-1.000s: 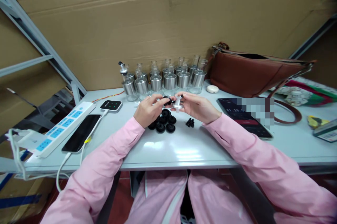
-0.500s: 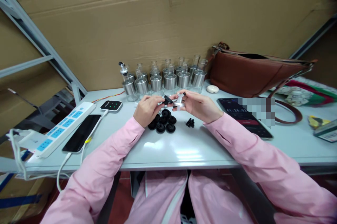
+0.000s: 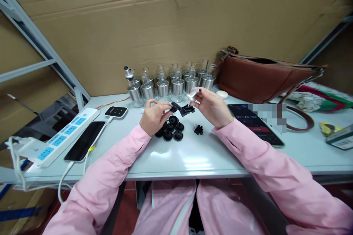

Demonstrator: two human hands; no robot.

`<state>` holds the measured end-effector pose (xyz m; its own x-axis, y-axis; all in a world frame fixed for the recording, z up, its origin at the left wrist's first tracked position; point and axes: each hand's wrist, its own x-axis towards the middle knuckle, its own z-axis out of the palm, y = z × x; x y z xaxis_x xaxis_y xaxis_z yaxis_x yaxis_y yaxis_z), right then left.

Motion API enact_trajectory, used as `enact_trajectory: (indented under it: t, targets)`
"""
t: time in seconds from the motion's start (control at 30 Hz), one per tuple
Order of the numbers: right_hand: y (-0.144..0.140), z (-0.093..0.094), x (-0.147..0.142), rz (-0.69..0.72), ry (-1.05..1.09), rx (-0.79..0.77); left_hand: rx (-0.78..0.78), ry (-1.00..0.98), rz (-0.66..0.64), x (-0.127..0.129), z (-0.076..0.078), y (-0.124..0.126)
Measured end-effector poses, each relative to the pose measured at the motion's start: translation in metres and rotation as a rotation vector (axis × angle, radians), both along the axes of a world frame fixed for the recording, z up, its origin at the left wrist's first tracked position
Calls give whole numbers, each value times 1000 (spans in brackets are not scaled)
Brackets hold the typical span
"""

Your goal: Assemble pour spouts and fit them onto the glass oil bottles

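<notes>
Nearest on the surface (image 3: 179,165) lie small black pieces (image 3: 198,130) and clustered black caps (image 3: 168,135), probably grouped by kind for easy picking. Just beyond, the fingers of the left hand (image 3: 154,116) pinch a black part (image 3: 174,107); those of the right hand (image 3: 213,106) grip a tilted silver spout (image 3: 193,95), apart from it. Slim black pieces (image 3: 188,109) lie between. Behind, steel-banded bottles (image 3: 178,86) stand in rows, presumably leaving working room in front.
</notes>
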<state>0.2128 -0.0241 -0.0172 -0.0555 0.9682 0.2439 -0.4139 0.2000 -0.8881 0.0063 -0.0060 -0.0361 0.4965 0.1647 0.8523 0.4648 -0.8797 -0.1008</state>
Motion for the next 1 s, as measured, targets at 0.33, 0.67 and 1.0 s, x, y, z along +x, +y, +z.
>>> enact_trajectory:
  t: [0.33,0.67,1.0]
  targets:
    - [-7,-1,-4,213,-1,-1,-17,31,-17,1,-1,0]
    - [-6,-2,-4,260,28,-40,-15,63,-6,1,-1,1]
    - [-5,-5,-3,312,16,-58,-75,178,-40,3,-5,-1]
